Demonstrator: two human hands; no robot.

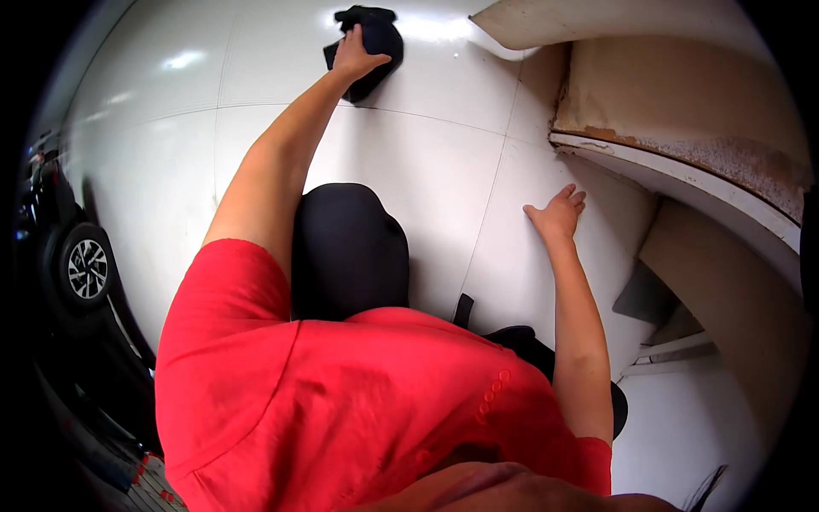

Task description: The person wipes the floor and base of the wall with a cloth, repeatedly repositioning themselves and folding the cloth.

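My left hand (pixel 358 56) is stretched far forward over a bunched black cloth (pixel 381 43) on the white tiled floor (pixel 426 162). Its thumb spreads to the right and its fingers bend over the cloth, gripping it from above. What lies under the palm is hidden. On the other side, my right hand (pixel 559 213) is open, with its fingers apart and nothing in them. It is low over the floor near a worn panel edge; whether it touches the tiles I cannot tell. My bent knee in black trousers (pixel 350 247) is between the two arms.
Worn beige furniture panels (pixel 682 98) with a white ledge (pixel 682 171) and chipped edges line the right side. A curved beige panel (pixel 580 21) juts in at the top right. A dark car with a spoked wheel (pixel 88 269) stands at the left.
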